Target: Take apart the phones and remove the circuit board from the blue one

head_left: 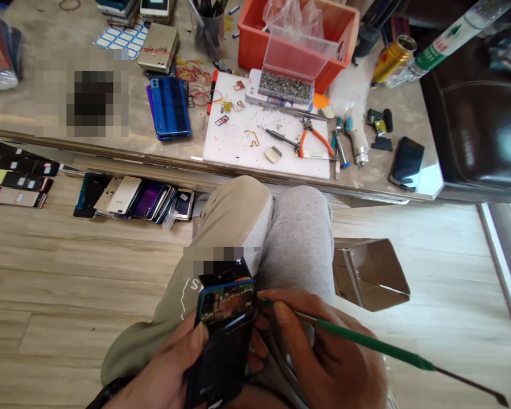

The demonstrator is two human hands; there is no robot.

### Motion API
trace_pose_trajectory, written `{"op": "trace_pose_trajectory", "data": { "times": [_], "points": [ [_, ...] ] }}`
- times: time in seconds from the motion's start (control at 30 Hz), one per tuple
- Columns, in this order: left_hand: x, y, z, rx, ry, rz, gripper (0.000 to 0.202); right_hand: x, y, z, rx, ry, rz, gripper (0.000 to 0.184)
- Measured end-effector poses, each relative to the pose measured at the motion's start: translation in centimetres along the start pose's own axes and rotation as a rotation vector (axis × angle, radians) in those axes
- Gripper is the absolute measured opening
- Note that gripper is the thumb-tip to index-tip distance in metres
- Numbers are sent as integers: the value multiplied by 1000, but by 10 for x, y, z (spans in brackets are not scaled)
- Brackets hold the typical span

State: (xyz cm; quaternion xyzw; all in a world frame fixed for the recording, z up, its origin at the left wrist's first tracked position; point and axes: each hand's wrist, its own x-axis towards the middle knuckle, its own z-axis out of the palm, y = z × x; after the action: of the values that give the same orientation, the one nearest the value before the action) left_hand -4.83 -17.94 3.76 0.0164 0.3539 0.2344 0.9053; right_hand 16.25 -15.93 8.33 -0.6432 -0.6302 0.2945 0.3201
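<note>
My left hand (181, 355) grips an opened smartphone (223, 352) from its left side, the thumb on the edge. At the phone's upper end a green circuit board (225, 301) lies bare, and a black battery or inner cover fills the part below. My right hand (330, 346) is closed around a thin pry tool (366, 339) with a green handle and a bent metal end pointing to the lower right. Its other tip, near the phone's right edge, is hidden by my fingers. Above the phone a dark part (223, 270) is partly pixelated.
On the table lies a white mat (234, 145) with orange-handled cutters (317, 139), a screwdriver (281, 137) and a screw box (285, 88). Blue phones (170, 108) lie left of it. A cardboard box (372, 275) stands on the floor right of my knees; stacked phones (142, 199) lie left.
</note>
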Motion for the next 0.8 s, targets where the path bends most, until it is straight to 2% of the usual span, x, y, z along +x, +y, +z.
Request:
{"op": "trace_pose_trajectory", "data": {
  "times": [0.13,0.23,0.3,0.4,0.53,0.7,0.8],
  "points": [
    [7,10,12,-159,-106,-21,53,0,1,1,110,-1,113,14],
    [9,15,15,-151,-102,-54,59,0,4,-2,143,42,182,16],
    [9,18,15,-134,-97,-56,58,2,9,-5,141,78,171,16],
    [8,21,16,-104,-115,-74,60,8,17,-8,171,63,84,15],
    [8,24,20,-103,-145,-64,59,18,26,-11,242,-37,-46,21],
    [10,25,20,-153,-161,-65,57,28,28,-11,368,-169,-226,29],
    [11,25,18,-145,-153,-82,58,29,29,-11,375,-201,-303,29]
  ]
}}
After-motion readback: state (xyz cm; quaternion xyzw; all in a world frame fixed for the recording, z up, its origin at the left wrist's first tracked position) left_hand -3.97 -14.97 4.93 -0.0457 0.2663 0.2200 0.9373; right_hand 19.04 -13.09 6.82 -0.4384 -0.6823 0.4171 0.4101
